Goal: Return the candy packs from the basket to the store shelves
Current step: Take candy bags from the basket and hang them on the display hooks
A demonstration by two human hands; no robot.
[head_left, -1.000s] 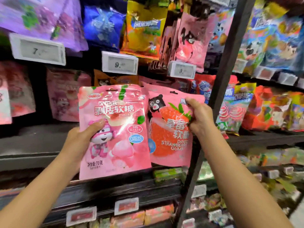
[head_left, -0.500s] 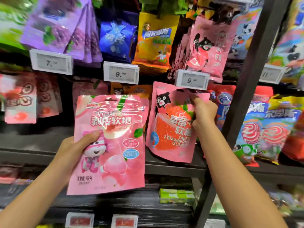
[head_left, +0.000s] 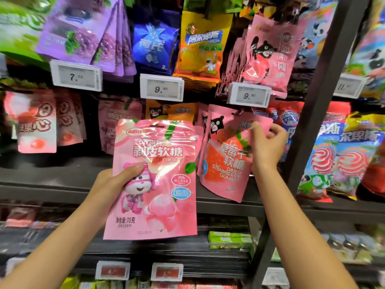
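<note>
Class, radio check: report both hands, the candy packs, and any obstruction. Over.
Left hand grips peach pack, clear of shelf. Right hand pinches strawberry pack top at its hook. Price tag just above.

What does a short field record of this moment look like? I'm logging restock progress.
left hand: grips peach gummy pack, off the shelf
right hand: pinches top of strawberry gummy pack at a peg with matching packs
price tag above: 9.90
basket: not in view
</note>
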